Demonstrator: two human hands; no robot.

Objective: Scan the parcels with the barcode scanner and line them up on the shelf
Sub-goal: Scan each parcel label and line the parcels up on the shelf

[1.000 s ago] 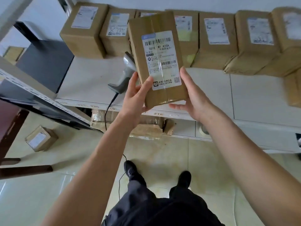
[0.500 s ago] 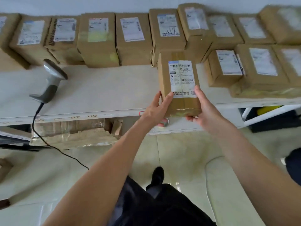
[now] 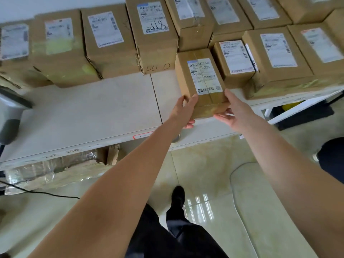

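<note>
A brown cardboard parcel (image 3: pixel 202 81) with a white barcode label sits over the white shelf (image 3: pixel 93 112), held at its near end between both hands. My left hand (image 3: pixel 184 110) grips its left near corner, thumb on top and fingers underneath. My right hand (image 3: pixel 232 110) holds the right near corner the same way. The parcel lies just in front of the back row, beside a smaller labelled parcel (image 3: pixel 235 58) on its right. The grey barcode scanner (image 3: pixel 9 112) stands at the shelf's far left edge, partly cut off.
A row of labelled cardboard parcels (image 3: pixel 109 40) lines the back of the shelf, with more stacked at the right (image 3: pixel 279 56). Crumpled packaging (image 3: pixel 55 170) lies under the shelf. The scanner cable (image 3: pixel 37 192) trails over the tiled floor. Another person's dark leg (image 3: pixel 331 157) shows at right.
Both hands have carried the parcel right and forward from in front of the scanner to the shelf, setting it down beside the smaller parcel. The view has shifted right.
</note>
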